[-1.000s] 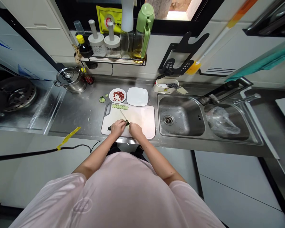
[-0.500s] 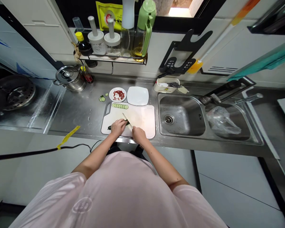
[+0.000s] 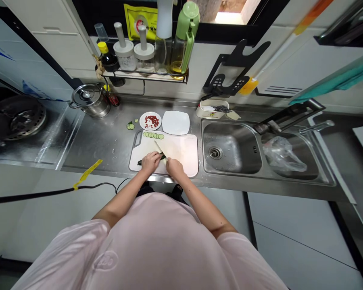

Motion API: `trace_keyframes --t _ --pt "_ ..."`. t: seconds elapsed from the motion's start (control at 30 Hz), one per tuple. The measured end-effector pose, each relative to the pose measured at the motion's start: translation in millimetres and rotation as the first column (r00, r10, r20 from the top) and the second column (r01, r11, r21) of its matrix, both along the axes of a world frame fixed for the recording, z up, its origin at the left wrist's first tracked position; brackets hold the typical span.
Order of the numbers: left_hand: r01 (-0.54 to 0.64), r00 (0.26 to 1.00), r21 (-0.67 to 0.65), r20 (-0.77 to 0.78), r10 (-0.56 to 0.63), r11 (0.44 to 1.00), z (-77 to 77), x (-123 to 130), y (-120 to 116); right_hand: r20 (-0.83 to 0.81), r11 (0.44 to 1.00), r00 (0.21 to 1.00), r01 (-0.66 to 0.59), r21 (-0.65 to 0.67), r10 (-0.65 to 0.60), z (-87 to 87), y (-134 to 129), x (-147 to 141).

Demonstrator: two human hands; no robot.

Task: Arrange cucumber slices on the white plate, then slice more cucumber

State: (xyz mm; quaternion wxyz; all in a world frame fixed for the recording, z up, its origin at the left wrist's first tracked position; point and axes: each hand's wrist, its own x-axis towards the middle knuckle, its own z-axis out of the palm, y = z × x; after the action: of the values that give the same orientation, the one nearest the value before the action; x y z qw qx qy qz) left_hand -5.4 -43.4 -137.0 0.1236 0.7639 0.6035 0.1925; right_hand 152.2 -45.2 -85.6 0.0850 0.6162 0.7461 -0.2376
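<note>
The left hand (image 3: 150,162) holds a dark green cucumber (image 3: 139,162) to the cutting board (image 3: 184,155) with curled fingers; the right hand's (image 3: 174,167) fingers wrap round a knife (image 3: 160,148), its blade touching or just beside the cucumber, I cannot tell which. Beyond, pale slices (image 3: 153,135) line the board's far edge, before two white plates (image 3: 176,123) on the tabletop (image 3: 90,141).

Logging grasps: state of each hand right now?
Left hand: closed over the cucumber.
Right hand: closed, holding the knife.
</note>
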Motion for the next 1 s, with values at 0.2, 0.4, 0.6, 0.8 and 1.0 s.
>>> trace_keyframes --t 0.2,0.4,0.6,0.8,1.0 --pt "-0.001 1.000 -0.008 0.023 0.001 1.000 0.9 0 -1 0.025 0.997 0.999 -0.020 -0.071 0.022 1.9 -22 20" --pt "-0.009 1.000 -0.013 0.029 0.009 1.000 0.9 1 0 0.030 0.996 0.999 -0.027 -0.089 0.030 -0.2 -15 14" --pt "-0.006 0.999 -0.012 0.031 0.007 1.000 2.7 1 -1 0.017 0.999 1.000 -0.024 -0.048 0.025 -6.8 -3 3" --pt "0.000 1.000 -0.010 0.026 0.000 1.000 1.1 0 -1 0.012 0.999 1.000 -0.022 -0.045 0.023 -2.2 4 -4" --pt "0.004 1.000 -0.012 0.021 -0.003 1.000 1.7 0 0 0.023 0.999 1.000 -0.010 -0.039 0.011 -1.4 1 -3"
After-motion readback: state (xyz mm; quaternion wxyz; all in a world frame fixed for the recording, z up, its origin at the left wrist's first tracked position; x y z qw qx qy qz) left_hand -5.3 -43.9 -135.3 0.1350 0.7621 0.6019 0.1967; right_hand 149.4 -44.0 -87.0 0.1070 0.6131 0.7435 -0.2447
